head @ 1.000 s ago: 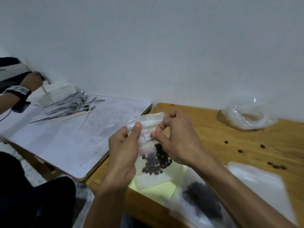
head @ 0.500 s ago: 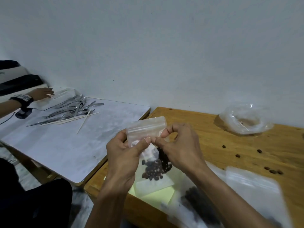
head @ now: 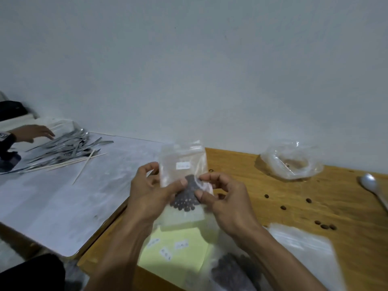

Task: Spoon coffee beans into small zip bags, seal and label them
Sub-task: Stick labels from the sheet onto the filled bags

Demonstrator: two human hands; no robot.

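I hold a small clear zip bag (head: 182, 162) upright above the wooden table (head: 294, 202). Dark coffee beans (head: 184, 200) fill its lower part and a small white label (head: 183, 165) sticks on its front. My left hand (head: 150, 192) grips its left side with the thumb on the front. My right hand (head: 226, 198) pinches its right side at mid height. Below lies a yellow sheet (head: 176, 248) with small white labels on it, and a bigger clear bag of beans (head: 235, 271) rests beside it.
A rolled-down plastic bag (head: 290, 160) sits at the back of the table, a spoon (head: 372, 185) at the right edge, and loose beans (head: 308, 200) are scattered between. On the white table (head: 52, 198) to the left, another person's hand (head: 33, 132) reaches over metal cutlery (head: 67, 145) and wooden sticks.
Both hands slid down from the bag's zip edge to its middle. The label now shows on the front. The other person's hand moved toward the cutlery.
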